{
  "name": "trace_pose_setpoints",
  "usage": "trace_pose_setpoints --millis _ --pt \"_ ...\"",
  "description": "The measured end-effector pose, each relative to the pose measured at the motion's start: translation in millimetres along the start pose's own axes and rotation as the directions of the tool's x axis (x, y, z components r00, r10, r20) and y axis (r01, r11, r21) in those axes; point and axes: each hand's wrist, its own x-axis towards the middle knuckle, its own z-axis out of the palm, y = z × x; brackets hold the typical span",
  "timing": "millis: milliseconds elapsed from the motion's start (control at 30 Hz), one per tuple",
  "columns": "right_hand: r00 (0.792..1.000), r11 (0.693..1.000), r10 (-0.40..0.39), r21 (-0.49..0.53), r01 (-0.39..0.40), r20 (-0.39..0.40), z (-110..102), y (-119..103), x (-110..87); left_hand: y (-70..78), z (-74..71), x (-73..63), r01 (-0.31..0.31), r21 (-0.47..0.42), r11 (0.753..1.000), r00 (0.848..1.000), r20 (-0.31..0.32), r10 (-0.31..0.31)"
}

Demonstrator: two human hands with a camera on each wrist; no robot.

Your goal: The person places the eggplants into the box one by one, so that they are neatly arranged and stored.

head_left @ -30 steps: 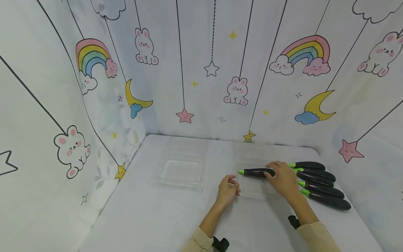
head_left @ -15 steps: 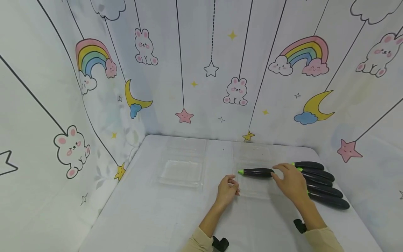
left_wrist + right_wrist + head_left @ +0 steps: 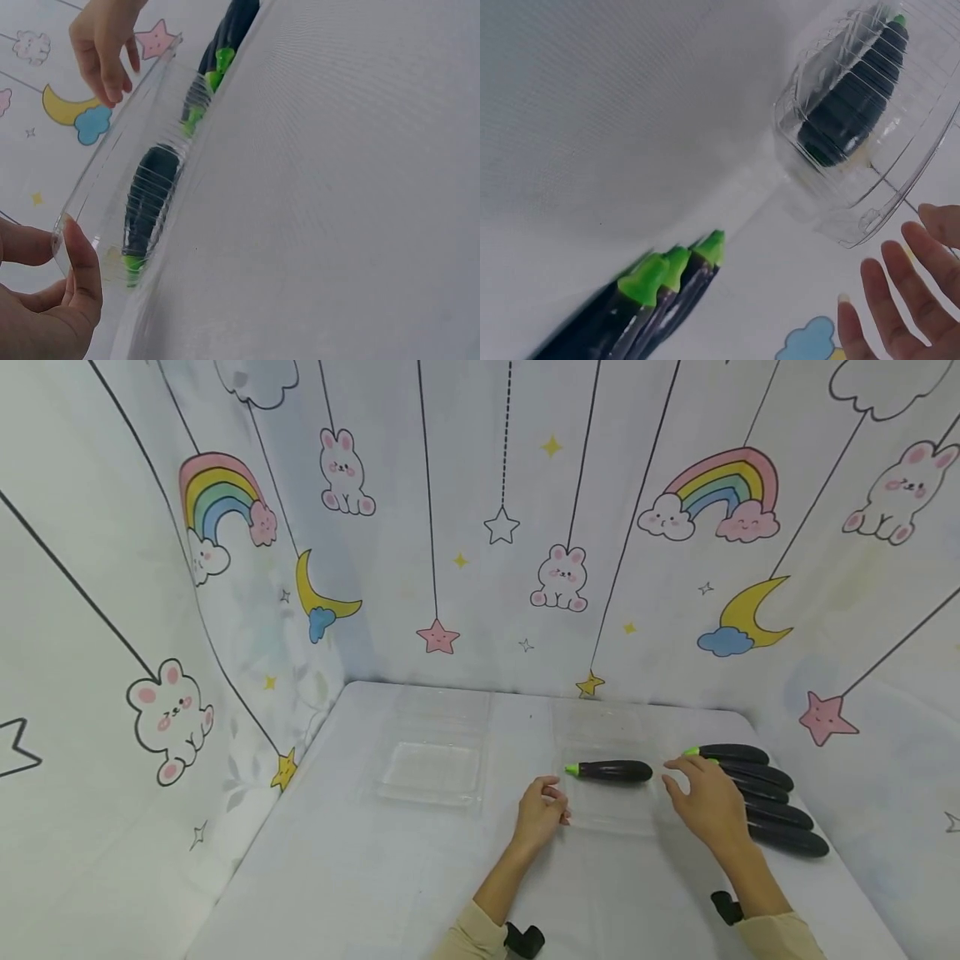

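A single dark eggplant [image 3: 617, 771] with a green stem end lies in the right-hand clear plastic container [image 3: 611, 823]. My left hand [image 3: 542, 814] is at that container's left side; in the left wrist view, thumb and forefinger pinch the container's rim [image 3: 97, 169]. Just past the eggplant's blunt end, at the container's right side, hovers my right hand [image 3: 712, 802], holding nothing. Its fingers [image 3: 891, 300] are spread and apart from the container in the right wrist view. Several more eggplants [image 3: 787, 841] lie in a row on the table to the right, partly hidden behind this hand.
A second clear container [image 3: 431, 799] sits to the left, with nothing seen in it. The white table [image 3: 360, 885] backs onto a printed curtain [image 3: 480, 585] with rabbits, stars and rainbows. Dark wrist cameras [image 3: 525, 941] are strapped on both arms.
My right hand has let go of the eggplant and drawn back to the right, toward the row of eggplants. The eggplant stays in the container; the left hand has kept its place.
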Motion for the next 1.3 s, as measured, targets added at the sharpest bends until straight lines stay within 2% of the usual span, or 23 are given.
trace_pose_setpoints --millis 300,500,633,967,1300 --pt "0.995 0.995 0.094 -0.048 -0.093 0.020 -3.4 6.1 -6.7 1.0 -0.2 -0.6 -0.002 -0.022 1.000 1.000 -0.004 0.002" --pt "0.995 0.994 0.101 -0.040 -0.101 0.002 -5.5 18.5 -14.0 -0.5 0.9 0.3 0.009 -0.023 1.000 1.000 -0.003 -0.009" --pt "0.991 0.991 0.129 -0.049 -0.127 0.027 -10.1 25.1 -17.9 0.1 0.8 0.5 0.006 -0.025 1.000 1.000 0.000 -0.006" --pt "0.959 0.963 0.261 -0.103 -0.250 0.108 -14.4 48.5 -28.9 2.3 0.2 -0.6 0.003 -0.018 1.000 1.000 0.006 -0.003" --pt "0.936 0.942 0.316 -0.165 -0.291 0.157 -15.5 69.7 -41.7 4.8 0.3 -1.8 0.015 -0.018 1.000 1.000 0.002 -0.015"
